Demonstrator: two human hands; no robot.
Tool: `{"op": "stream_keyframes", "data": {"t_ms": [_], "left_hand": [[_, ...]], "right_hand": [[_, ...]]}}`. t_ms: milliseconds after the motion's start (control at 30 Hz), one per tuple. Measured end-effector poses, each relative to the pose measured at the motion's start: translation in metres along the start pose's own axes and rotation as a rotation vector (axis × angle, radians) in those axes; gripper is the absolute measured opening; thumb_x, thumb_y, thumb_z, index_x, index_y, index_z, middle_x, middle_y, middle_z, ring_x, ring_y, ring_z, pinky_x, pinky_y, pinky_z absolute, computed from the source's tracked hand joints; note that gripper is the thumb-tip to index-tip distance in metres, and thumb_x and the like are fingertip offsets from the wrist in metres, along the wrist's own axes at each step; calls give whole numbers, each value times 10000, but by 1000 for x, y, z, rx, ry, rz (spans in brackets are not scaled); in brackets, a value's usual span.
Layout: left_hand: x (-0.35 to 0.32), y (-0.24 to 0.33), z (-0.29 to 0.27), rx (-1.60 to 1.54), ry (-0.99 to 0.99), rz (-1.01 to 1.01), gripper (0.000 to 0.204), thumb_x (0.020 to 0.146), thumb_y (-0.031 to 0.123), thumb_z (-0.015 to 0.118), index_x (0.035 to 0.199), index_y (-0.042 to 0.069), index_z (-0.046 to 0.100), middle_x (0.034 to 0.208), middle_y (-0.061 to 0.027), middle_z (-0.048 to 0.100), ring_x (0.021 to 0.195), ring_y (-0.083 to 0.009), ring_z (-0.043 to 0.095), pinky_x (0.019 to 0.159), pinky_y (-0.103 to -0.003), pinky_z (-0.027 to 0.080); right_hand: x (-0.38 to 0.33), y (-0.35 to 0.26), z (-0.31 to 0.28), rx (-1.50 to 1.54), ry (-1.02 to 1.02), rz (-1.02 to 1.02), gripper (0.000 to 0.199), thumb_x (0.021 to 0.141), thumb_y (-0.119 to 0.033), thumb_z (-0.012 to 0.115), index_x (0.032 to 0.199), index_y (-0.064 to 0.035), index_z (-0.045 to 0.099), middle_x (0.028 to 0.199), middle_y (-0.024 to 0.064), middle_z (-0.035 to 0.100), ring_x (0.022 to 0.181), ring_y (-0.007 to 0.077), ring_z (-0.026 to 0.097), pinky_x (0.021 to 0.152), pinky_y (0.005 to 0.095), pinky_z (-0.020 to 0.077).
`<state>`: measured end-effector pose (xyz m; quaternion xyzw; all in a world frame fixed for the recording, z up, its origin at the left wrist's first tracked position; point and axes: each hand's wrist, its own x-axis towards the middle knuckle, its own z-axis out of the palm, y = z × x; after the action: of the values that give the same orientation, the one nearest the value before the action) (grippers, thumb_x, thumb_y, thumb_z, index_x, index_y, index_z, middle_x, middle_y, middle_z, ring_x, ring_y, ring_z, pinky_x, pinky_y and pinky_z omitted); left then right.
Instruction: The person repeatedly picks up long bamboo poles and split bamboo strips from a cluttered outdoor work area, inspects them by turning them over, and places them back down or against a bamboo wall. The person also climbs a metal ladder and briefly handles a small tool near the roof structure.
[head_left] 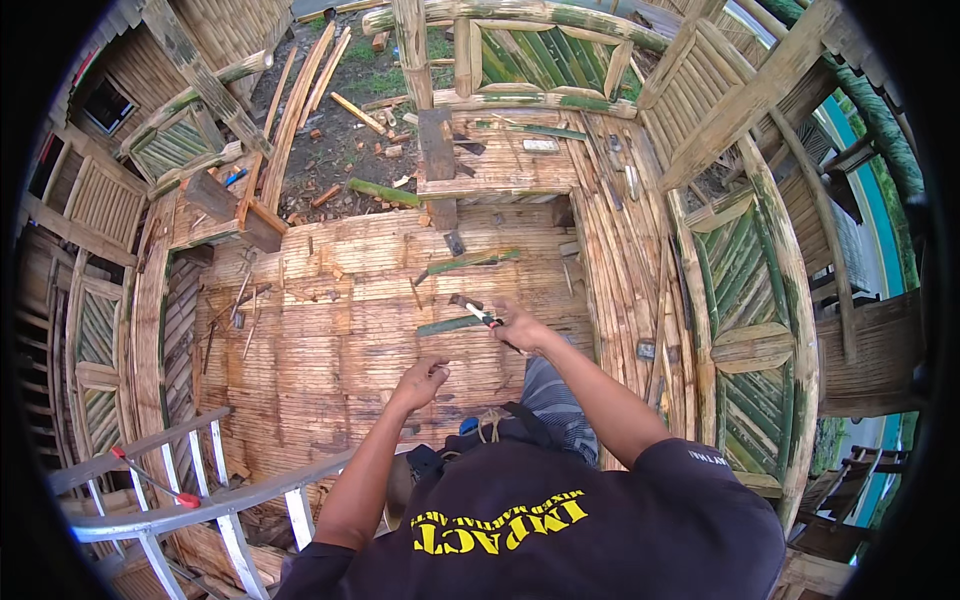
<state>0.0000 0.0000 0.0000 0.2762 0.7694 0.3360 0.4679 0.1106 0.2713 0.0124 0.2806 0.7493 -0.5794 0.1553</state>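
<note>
Some of the tool [478,313] hides behind the clasping right hand [521,328]; left hand's [421,384] grip unclear.

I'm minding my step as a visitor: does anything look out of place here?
Yes, the slatted floor looks untidy: two green bamboo strips lie loose near the right hand, askew to the slats, and thin sticks are scattered at left. Beyond it, reddish rubble litters the ground.

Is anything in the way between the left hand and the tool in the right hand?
Nothing visible stands between the left hand and the tool in the right hand. A green bamboo strip just lies on the floor below.
</note>
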Motion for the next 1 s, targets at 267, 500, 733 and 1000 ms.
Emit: {"op": "stream_keyframes", "data": {"t_ms": [267, 500, 733, 1000], "left_hand": [[163, 25, -107, -176, -11, 29, 452, 985, 252, 616, 1343, -20, 569, 1218, -194, 675, 1116, -260, 650, 974, -363, 499], [216, 36, -257, -189, 237, -143, 445, 1005, 249, 602, 1354, -23, 563, 1198, -180, 677, 1121, -234, 647, 982, -349, 497], [265, 15, -377, -285, 247, -208, 416, 1001, 186, 593, 1351, -36, 556, 1212, -159, 665, 1123, -206, 624, 986, -327, 485], [237, -33, -617, -144, 306, -90, 530, 951, 188, 653, 1433, 31, 500, 1364, -179, 589, 1263, -264, 569, 1077, -375, 450]], "right_hand": [[223, -19, -32, 934, 13, 401, 118, 1001, -191, 613, 994, -78, 578, 708, 12, 575, 531, 108, 518, 422, 256, 384], [428, -62, -126, 968, 379, 379, 140, 986, -198, 649, 913, -111, 567, 684, 10, 561, 535, 138, 528, 449, 298, 435], [510, -178, -92, 649, 47, 367, 132, 988, -218, 650, 955, -105, 590, 789, 5, 601, 695, 121, 567, 603, 300, 502], [613, -361, 5, 279, -195, 227, 132, 988, -165, 624, 1095, -89, 628, 903, -11, 635, 742, 81, 567, 626, 248, 487]]}}
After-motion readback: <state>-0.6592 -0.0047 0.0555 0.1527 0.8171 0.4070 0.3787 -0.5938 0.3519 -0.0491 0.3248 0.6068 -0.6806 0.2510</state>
